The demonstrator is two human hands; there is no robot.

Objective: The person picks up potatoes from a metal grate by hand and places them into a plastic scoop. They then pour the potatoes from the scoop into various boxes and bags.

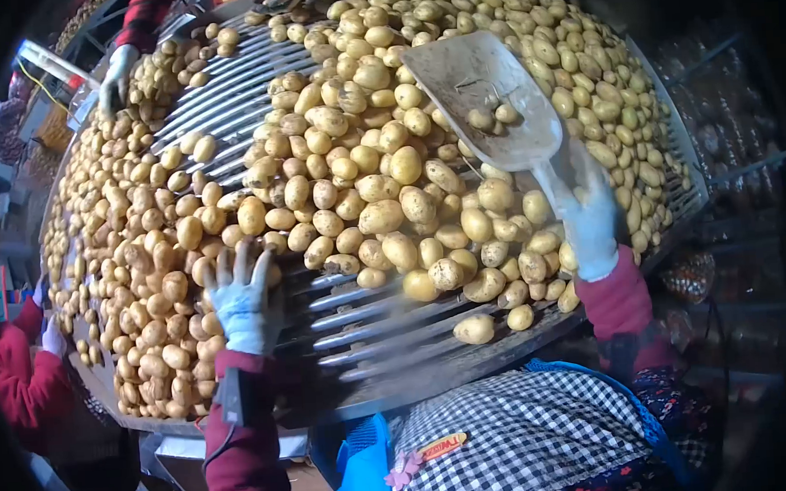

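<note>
My left hand [241,305], in a pale glove with darkened fingertips, rests with fingers spread against the potatoes [173,284] on the left part of the sorting table. It holds nothing. In my right hand [592,222], also gloved, is the handle of a scoop [519,143]; the fingers are wrapped round it. Several small potatoes [493,117] and a few bits of straw lie in the scoop's pan. The scoop sits over the heap of potatoes [381,184] on the right, its mouth pointing up and left.
Metal bars [362,327] of the table show between the potato heaps. A co-worker's gloved hand [118,78] touches potatoes at the far left. Another person's red sleeve [26,371] and gloved hands are by the left edge. A checkered apron [518,434] is at the near edge.
</note>
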